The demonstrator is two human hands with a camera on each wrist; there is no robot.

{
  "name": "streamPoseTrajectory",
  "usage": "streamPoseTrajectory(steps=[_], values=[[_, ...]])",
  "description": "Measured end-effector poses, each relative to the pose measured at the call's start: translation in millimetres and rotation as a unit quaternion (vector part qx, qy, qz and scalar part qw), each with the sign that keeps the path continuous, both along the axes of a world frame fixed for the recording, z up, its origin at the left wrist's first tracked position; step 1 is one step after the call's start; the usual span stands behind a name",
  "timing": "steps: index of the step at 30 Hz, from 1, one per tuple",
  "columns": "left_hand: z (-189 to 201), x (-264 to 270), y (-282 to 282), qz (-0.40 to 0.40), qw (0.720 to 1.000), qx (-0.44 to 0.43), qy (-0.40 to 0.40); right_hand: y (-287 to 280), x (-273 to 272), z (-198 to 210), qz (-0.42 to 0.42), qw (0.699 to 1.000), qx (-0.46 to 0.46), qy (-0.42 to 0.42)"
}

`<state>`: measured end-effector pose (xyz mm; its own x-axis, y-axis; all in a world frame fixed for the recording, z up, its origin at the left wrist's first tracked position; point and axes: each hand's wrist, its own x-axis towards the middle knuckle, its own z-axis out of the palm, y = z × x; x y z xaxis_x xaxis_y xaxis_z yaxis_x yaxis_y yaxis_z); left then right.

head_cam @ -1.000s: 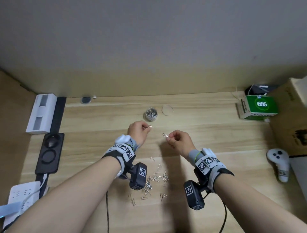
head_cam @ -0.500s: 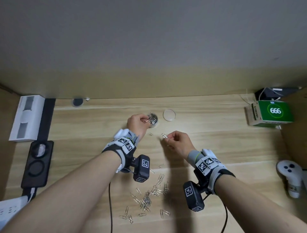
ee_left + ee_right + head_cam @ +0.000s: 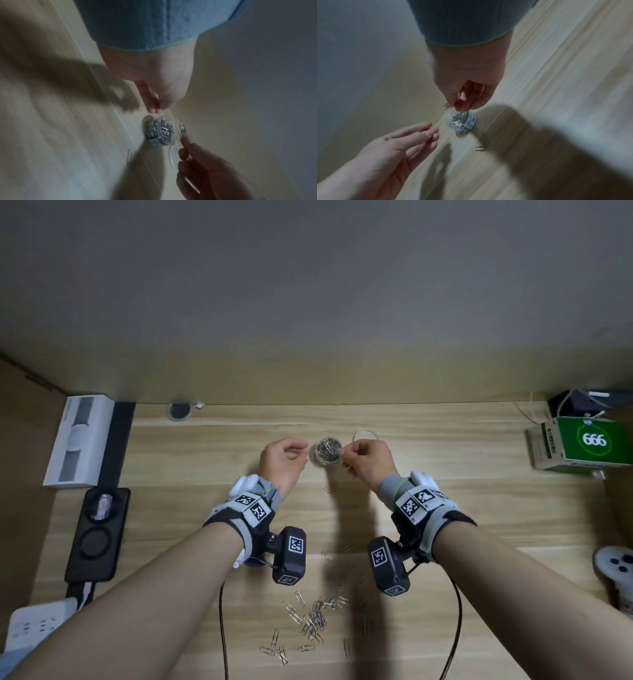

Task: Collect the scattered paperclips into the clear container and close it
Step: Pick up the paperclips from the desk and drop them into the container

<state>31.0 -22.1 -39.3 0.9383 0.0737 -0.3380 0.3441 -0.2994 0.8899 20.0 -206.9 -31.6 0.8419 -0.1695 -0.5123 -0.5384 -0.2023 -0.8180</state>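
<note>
Right hand brought over clear container, paperclip pinched for drop. Left hand pinching thin wire. Pile uncollected, lid off.

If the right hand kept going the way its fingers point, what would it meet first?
Probably the open container: the right hand, pinching a paperclip, points left at its rim, with the left hand beyond. Its height above the rim is unclear.

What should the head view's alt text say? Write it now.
Two hands meet at an open, well-filled clear container on a wooden desk, the right hand pinching paperclips at its rim, the left hand curled beside it. Its round lid lies just behind; loose paperclips lie scattered between the forearms.
</note>
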Motion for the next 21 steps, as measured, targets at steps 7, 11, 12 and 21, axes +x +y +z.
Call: streamPoseTrajectory(steps=[7,11,12,21], values=[[-6.5,-18.1,18.9,-0.022,0.999,0.021,0.024,4.1,3.9,-0.2,0.017,0.998,-0.064,0.002],[-9.0,-31.6,14.3,-0.13,0.989,0.066,0.026,-0.7,-12.6,-0.7,-0.009,0.997,-0.077,-0.001],[-9.2,-33.5,9.8,-0.161,0.983,0.084,0.02,-3.5,-18.3,-2.7,-0.015,0.997,-0.08,0.003],[-22.3,-59.7,-21.1,-0.297,0.919,0.251,-0.063,-28.0,-103.9,-39.7,0.039,0.993,-0.078,0.078]])
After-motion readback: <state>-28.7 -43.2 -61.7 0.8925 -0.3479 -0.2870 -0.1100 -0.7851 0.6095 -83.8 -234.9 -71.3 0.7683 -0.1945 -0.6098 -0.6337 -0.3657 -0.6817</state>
